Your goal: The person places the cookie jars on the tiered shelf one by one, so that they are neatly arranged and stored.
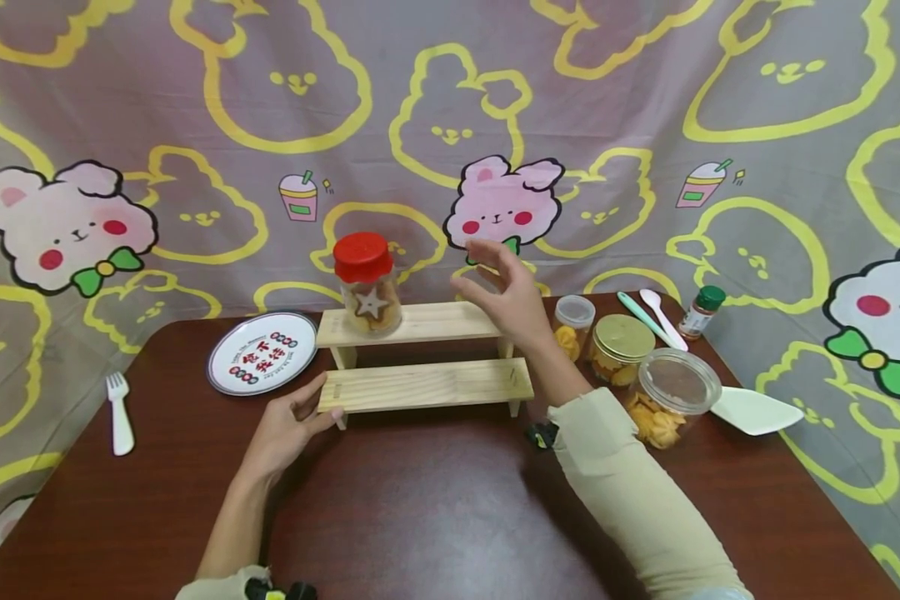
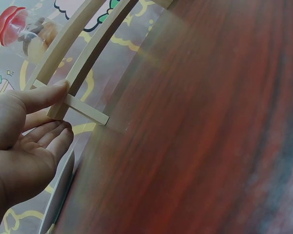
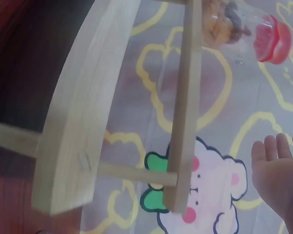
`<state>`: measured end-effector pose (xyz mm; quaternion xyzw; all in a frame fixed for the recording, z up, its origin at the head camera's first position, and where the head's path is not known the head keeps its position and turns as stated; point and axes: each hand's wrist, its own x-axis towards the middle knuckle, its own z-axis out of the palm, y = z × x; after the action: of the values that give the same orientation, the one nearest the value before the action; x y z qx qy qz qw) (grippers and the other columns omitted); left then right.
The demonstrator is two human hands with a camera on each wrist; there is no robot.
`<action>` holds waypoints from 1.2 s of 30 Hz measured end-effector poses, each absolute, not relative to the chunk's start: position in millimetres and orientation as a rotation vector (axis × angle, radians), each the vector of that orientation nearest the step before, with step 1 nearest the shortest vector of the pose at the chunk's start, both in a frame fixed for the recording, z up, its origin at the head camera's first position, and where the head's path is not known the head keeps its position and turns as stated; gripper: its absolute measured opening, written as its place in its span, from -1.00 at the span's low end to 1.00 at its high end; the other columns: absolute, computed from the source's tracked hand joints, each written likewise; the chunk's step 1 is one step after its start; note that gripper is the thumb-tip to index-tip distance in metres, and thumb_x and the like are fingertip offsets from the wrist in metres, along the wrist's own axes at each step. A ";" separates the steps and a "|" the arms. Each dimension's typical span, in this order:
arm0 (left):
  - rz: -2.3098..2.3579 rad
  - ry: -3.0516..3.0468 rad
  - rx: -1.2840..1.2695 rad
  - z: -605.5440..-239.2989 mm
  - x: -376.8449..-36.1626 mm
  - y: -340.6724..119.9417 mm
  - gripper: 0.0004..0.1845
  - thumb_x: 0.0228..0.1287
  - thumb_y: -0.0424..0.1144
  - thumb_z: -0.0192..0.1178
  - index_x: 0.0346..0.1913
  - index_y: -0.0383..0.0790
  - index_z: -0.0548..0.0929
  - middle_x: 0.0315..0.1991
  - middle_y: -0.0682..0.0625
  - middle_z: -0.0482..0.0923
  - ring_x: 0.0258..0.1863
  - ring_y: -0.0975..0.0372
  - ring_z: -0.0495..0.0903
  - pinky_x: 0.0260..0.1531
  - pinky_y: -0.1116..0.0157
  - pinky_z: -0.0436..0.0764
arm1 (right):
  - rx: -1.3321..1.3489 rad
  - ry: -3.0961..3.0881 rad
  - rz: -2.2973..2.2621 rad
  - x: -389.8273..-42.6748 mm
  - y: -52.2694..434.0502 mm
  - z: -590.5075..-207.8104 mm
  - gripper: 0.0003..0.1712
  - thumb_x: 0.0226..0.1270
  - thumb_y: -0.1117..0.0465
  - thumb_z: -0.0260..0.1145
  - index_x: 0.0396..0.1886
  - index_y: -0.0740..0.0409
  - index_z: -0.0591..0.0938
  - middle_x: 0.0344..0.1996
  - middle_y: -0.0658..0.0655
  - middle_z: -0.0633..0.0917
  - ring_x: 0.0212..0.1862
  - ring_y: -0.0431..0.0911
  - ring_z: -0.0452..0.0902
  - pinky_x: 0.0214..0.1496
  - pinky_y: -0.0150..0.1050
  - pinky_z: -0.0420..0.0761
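Observation:
A two-tier wooden rack (image 1: 429, 387) stands on the table, its steps running left to right. At the left end of its lower step, my left hand (image 1: 281, 433) holds the corner, thumb (image 2: 44, 96) at the front edge and fingers by the end. A clear jar with a red lid (image 1: 367, 287) and a star mark sits on the left part of the upper step. My right hand (image 1: 506, 296) hovers over the right end of that step, fingers apart and loosely bent, holding nothing. The right wrist view shows its palm (image 3: 278, 180) apart from the rack.
Left of the rack lie a round plate (image 1: 262, 353) and a white fork (image 1: 120, 414). To the right stand a small tub (image 1: 573, 325), a gold-lidded jar (image 1: 621, 350), a clear jar of cookies (image 1: 667, 400), spoons (image 1: 652, 318), a green-capped bottle (image 1: 701, 312) and a white scoop (image 1: 755, 411).

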<state>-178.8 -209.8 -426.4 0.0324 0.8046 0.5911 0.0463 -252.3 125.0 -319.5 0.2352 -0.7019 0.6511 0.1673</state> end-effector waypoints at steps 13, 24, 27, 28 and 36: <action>1.798 2.462 0.097 -426.9 -179.7 -213.1 -0.18 0.30 -0.27 0.41 0.53 -0.33 0.26 0.49 -0.21 0.25 0.45 0.00 0.23 0.09 0.55 0.46 | 0.607 -2.007 1.785 -220.4 160.8 -318.5 -0.38 0.30 0.36 0.44 0.34 0.30 0.49 0.25 0.18 0.56 0.32 0.00 0.45 0.43 -0.08 0.41; 1.787 2.471 0.093 -426.8 -176.9 -211.6 -0.20 0.31 -0.29 0.40 0.53 -0.33 0.26 0.48 -0.23 0.25 0.45 -0.02 0.23 0.10 0.53 0.45 | 0.560 -2.032 1.708 -197.7 192.6 -310.0 -0.38 0.30 0.39 0.42 0.34 0.33 0.48 0.26 0.15 0.55 0.32 -0.02 0.45 0.43 -0.12 0.40; 1.811 2.454 0.103 -427.1 -177.1 -210.7 -0.20 0.31 -0.31 0.40 0.53 -0.34 0.27 0.48 -0.23 0.25 0.45 -0.01 0.23 0.10 0.54 0.47 | 0.569 -2.027 1.686 -193.6 202.8 -306.7 -0.39 0.30 0.39 0.43 0.33 0.35 0.48 0.26 0.17 0.55 0.31 -0.04 0.45 0.41 -0.17 0.43; 1.822 2.450 0.108 -427.0 -177.2 -210.4 -0.21 0.30 -0.32 0.40 0.52 -0.34 0.27 0.48 -0.23 0.25 0.44 -0.01 0.23 0.10 0.53 0.47 | 0.564 -2.030 1.676 -192.3 206.3 -305.7 -0.39 0.30 0.38 0.43 0.33 0.35 0.48 0.25 0.17 0.55 0.31 -0.05 0.45 0.40 -0.19 0.43; 1.853 2.428 0.126 -425.3 -177.8 -209.7 -0.20 0.31 -0.33 0.39 0.53 -0.35 0.25 0.48 -0.23 0.25 0.45 -0.01 0.23 0.12 0.49 0.48 | 0.506 -2.096 1.607 -180.9 236.5 -297.9 -0.38 0.29 0.42 0.43 0.34 0.30 0.49 0.26 0.16 0.54 0.31 -0.07 0.44 0.35 -0.30 0.46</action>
<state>-177.8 -209.7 -425.3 0.0413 0.7935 0.6057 0.0424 -180.9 236.5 -297.9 0.1835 -0.7596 0.5824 0.2240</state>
